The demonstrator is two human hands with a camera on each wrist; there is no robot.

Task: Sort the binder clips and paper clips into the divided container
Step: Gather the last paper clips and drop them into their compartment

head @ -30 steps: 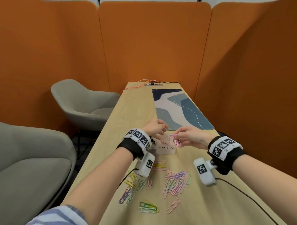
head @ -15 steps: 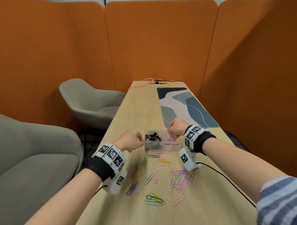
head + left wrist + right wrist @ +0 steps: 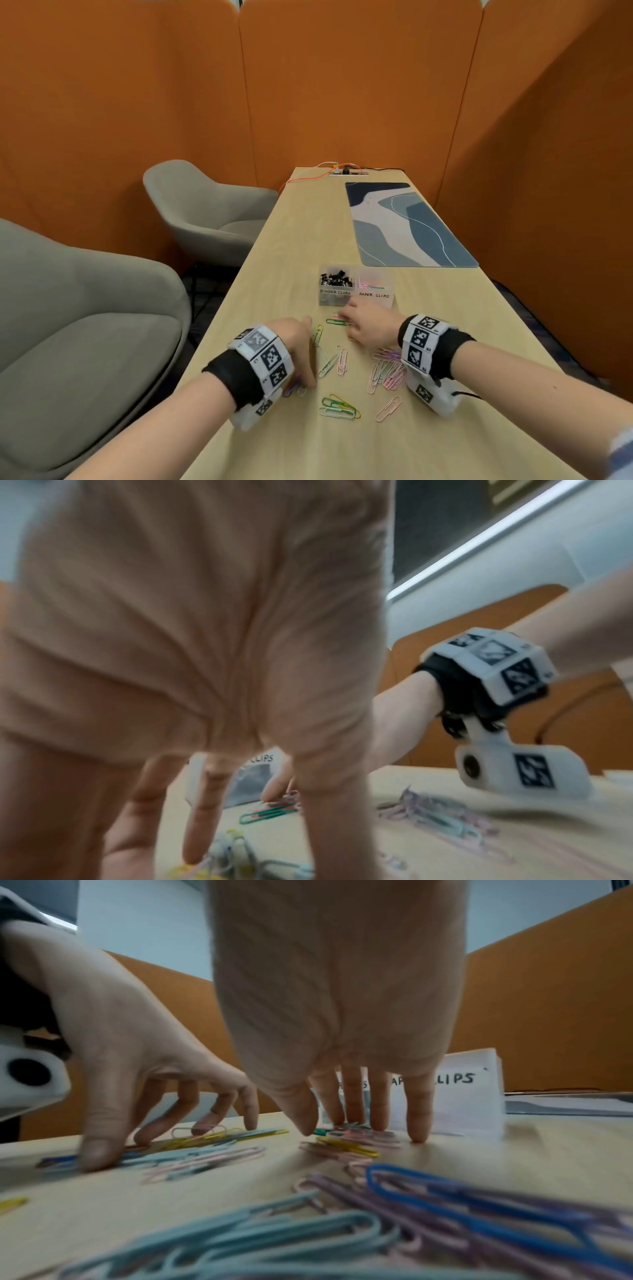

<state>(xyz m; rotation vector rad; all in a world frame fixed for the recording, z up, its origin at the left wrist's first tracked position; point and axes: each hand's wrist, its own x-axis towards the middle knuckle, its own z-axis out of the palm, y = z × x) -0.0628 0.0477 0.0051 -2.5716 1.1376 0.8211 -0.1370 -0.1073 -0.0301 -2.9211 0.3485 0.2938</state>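
The clear divided container (image 3: 356, 301) stands mid-table, labelled BINDER CLIPS on the left and PAPER CLIPS on the right. Black binder clips (image 3: 335, 279) fill its left half; a few pink and green paper clips (image 3: 371, 285) lie in its right half. Coloured paper clips (image 3: 387, 371) are scattered in front of it. My right hand (image 3: 364, 323) (image 3: 346, 1115) has straight, spread fingers, tips down on a small pile with a green clip (image 3: 337, 322) just before the container. My left hand (image 3: 299, 342) (image 3: 143, 1074) presses arched, spread fingertips on yellow and blue clips (image 3: 205, 1139).
A green and yellow clip bunch (image 3: 339, 407) and one pink clip (image 3: 388, 409) lie nearest me. A blue patterned mat (image 3: 404, 226) lies beyond the container, with a socket and cables (image 3: 346, 171) at the far end. Grey armchairs (image 3: 205, 212) stand left; orange partitions surround the table.
My right hand left the paper clip compartment and came down on the clips in front of the container. My left hand dropped from beside the container onto the loose clips at the left.
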